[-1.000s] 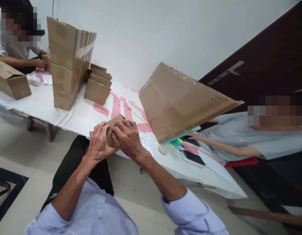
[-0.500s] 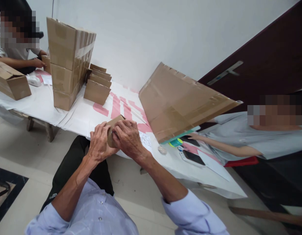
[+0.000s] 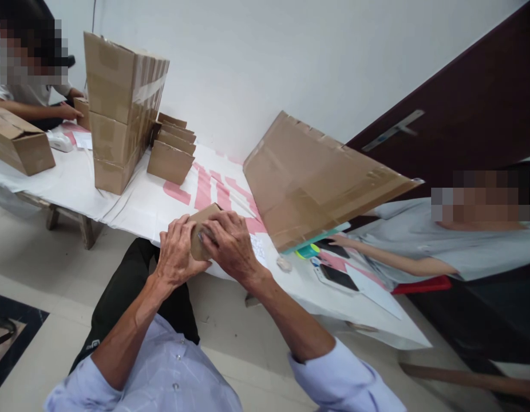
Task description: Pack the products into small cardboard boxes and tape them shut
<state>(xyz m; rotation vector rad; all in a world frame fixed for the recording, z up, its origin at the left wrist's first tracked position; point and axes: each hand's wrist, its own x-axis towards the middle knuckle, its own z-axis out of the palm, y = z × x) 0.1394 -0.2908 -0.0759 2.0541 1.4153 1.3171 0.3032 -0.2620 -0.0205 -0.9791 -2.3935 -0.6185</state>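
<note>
Both my hands grip one small brown cardboard box (image 3: 204, 216) above the near edge of the white-covered table (image 3: 131, 200). My left hand (image 3: 177, 252) wraps round its left side with curled fingers. Over its right side and top, my right hand (image 3: 230, 243) presses with bent fingers. Most of the box is hidden under my fingers; only its top corner shows.
A stack of taped cartons (image 3: 119, 109) and a row of small boxes (image 3: 171, 147) stand at the table's far left. A large flattened carton (image 3: 312, 177) is held tilted by a person on the right. Phones (image 3: 337, 276) lie near them. Another person works at the far left.
My hands and the box have shifted slightly to the right and turned a little; otherwise the scene is the same.
</note>
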